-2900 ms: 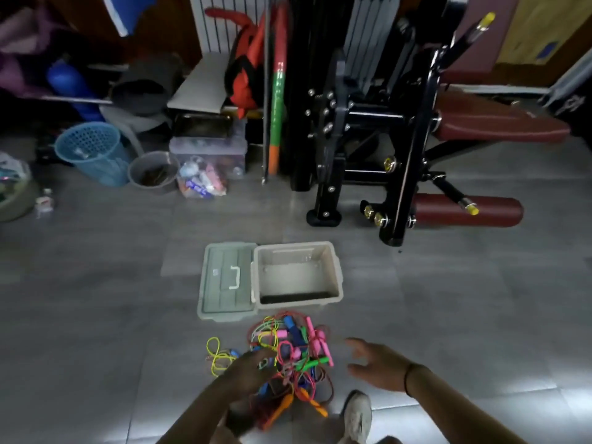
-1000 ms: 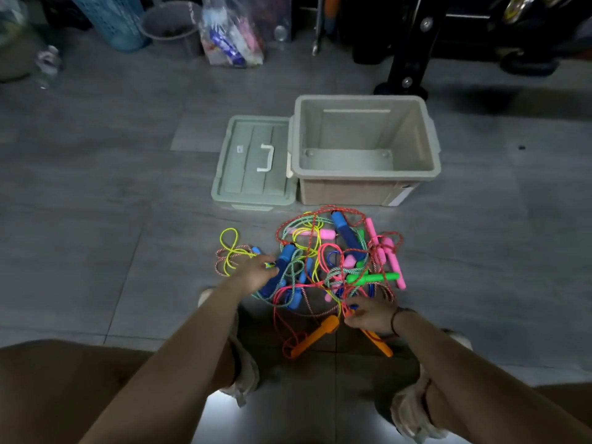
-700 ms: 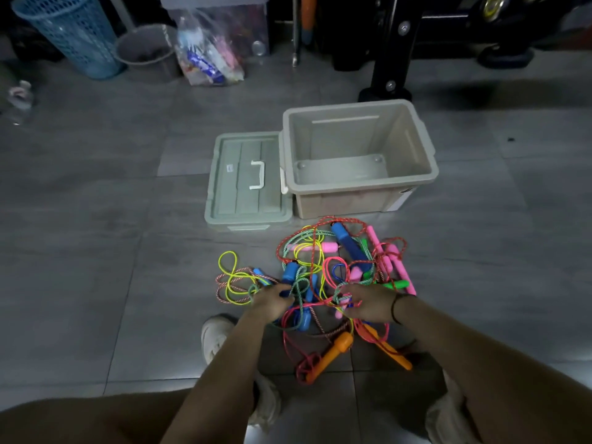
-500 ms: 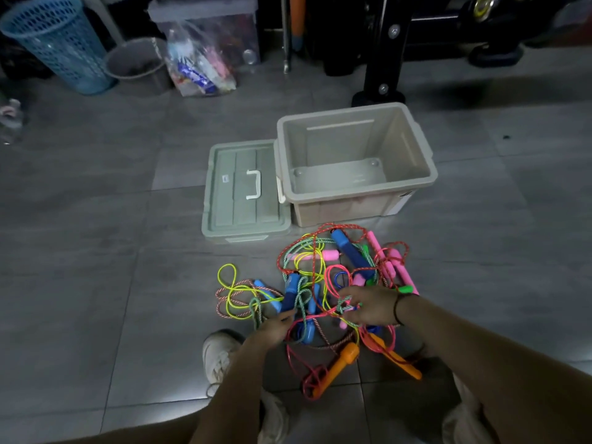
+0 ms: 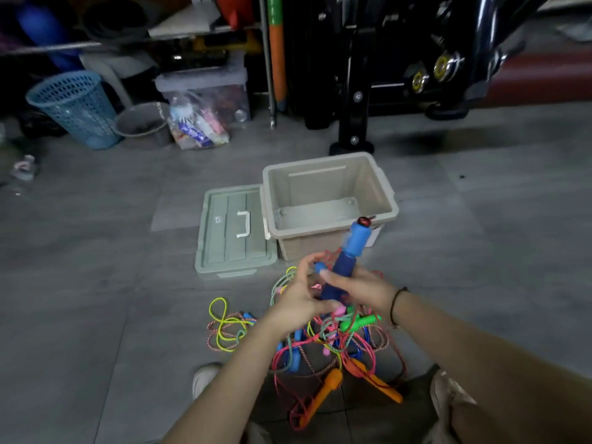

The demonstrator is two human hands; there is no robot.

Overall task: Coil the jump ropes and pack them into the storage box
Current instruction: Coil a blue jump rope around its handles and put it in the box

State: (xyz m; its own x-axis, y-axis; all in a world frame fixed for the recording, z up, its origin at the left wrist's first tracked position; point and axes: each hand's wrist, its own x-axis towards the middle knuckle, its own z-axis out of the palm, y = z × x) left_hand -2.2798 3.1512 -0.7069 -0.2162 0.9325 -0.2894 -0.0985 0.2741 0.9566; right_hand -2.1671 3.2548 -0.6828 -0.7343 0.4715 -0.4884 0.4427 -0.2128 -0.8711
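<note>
Your right hand (image 5: pixel 362 288) grips the blue handle (image 5: pixel 350 251) low on its shaft, tip pointing to 1 o'clock, raised above the tangled jump ropes (image 5: pixel 323 341) on the floor (image 5: pixel 96 283). Your left hand (image 5: pixel 299 298), fingers curled, pinches what looks like a second blue handle (image 5: pixel 319 267); blur hides the exact hold.

Storage box (image 5: pixel 317 187) sits open at 12 o'clock of the pile, nothing in it. Its lid (image 5: pixel 224 245) lies right beside it at 9 o'clock. Orange handles (image 5: pixel 323 392) lie at 6 o'clock of the pile, and a yellow loop (image 5: pixel 224 318) at 9 o'clock.

Handling, by judgement: all light. The handles are stiff and likely grippy, so take hold there. The cords are limp and springy and will probably snag their neighbours; a hard pull would likely drag the whole heap. Follow one cord out from its handle, easing the loops apart, before coiling.
</note>
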